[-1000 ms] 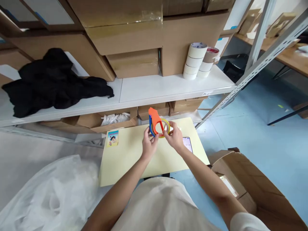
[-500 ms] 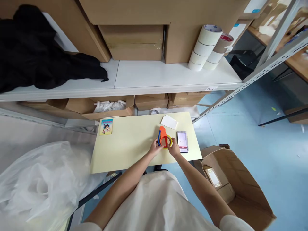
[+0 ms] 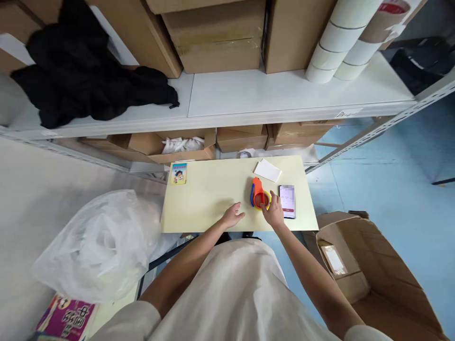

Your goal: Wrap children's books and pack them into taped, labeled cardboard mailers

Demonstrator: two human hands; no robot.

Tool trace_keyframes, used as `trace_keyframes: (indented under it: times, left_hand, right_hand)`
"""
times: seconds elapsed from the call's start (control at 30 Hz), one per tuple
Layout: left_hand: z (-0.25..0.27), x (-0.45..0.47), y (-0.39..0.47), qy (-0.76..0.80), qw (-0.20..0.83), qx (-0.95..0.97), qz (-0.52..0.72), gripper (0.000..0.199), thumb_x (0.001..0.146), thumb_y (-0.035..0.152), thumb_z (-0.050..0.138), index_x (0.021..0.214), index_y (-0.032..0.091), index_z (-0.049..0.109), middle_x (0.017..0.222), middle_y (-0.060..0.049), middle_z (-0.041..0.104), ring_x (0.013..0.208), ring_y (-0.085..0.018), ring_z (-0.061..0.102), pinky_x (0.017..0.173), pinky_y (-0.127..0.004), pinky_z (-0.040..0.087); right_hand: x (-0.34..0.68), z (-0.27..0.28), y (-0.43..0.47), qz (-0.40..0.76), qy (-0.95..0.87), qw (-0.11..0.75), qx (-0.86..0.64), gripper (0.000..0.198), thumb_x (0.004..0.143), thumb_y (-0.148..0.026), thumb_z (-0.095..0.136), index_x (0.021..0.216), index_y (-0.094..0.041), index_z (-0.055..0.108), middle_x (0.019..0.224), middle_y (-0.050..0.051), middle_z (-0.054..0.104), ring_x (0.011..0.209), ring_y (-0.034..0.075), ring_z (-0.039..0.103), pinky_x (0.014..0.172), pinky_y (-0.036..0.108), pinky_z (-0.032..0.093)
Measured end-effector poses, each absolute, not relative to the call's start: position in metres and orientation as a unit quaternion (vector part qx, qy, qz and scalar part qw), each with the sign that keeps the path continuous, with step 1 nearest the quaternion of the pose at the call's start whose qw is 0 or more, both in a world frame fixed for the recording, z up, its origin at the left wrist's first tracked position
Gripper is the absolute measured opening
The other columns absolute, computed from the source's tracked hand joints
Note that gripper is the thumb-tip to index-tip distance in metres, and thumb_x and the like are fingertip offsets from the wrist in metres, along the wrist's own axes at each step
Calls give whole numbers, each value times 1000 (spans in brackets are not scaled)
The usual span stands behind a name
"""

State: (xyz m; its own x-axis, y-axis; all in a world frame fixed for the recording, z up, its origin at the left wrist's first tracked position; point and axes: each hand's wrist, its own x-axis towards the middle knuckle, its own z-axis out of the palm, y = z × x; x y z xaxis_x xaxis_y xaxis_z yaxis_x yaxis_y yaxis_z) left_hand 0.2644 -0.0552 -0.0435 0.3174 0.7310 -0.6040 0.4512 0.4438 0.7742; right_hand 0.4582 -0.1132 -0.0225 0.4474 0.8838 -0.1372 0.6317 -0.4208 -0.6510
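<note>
An orange tape dispenser (image 3: 257,187) with blue and yellow round parts lies on the pale yellow tabletop (image 3: 206,203). My right hand (image 3: 274,212) is at its right side, thumb over the ring and fingers round the outer rim, gripping it. My left hand (image 3: 232,217) is apart from the dispenser, to its left above the tabletop, with fingers spread and nothing in them. A phone (image 3: 287,201) with a lit screen lies just right of my right hand. Behind the dispenser lies a white card or paper stack (image 3: 268,170).
A small picture booklet (image 3: 178,174) lies at the table's far left corner. Behind stands a shelf (image 3: 249,94) with cartons, a black cloth (image 3: 92,71) and tape rolls (image 3: 334,47). An open carton (image 3: 387,265) stands right; a plastic bag (image 3: 103,246) is left.
My left hand has let go of the tape dispenser and drawn away to the left, opening. My right hand stays at the dispenser. The head view has shifted.
</note>
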Motion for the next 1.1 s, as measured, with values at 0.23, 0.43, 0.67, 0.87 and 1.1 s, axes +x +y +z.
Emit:
trace_keyframes:
  times: [0.23,0.43,0.67,0.87,1.1]
  left_hand:
    - [-21,175,-82,649,569,481,156,44,66,39,73,101,17,62,105,-13,67,101,-25,64,90,-39,50]
    - [-2,130,-116,671,517,499,182,39,75,35,61,111,19,59,109,-12,66,96,-23,66,85,-37,51]
    - [42,49,-148,755,308,512,269,32,79,31,56,109,22,62,109,-9,67,100,-24,64,85,-38,51]
    - [59,-60,-158,806,132,494,297,27,84,33,51,104,18,61,110,-10,65,89,-22,65,82,-39,53]
    - [62,-161,-100,754,60,580,303,31,82,28,55,110,15,61,119,-13,61,113,-25,56,99,-41,44]
  right_hand:
    - [418,-11,-104,320,-539,305,-717,57,82,-26,46,136,-19,30,123,16,50,87,22,63,78,41,52]
    - [374,-18,-81,398,-634,222,-624,49,81,-24,45,129,-21,39,110,10,60,68,16,63,71,36,52]
    - [275,4,-38,394,-768,137,-485,40,83,-23,45,122,-22,48,100,5,65,69,14,62,75,34,50]
    - [148,58,-2,263,-879,162,-364,29,83,-24,49,110,-18,62,112,11,62,105,25,54,94,41,43]
    - [8,103,21,104,-958,86,-253,27,78,-22,62,105,-19,65,148,10,32,134,32,28,105,51,27]
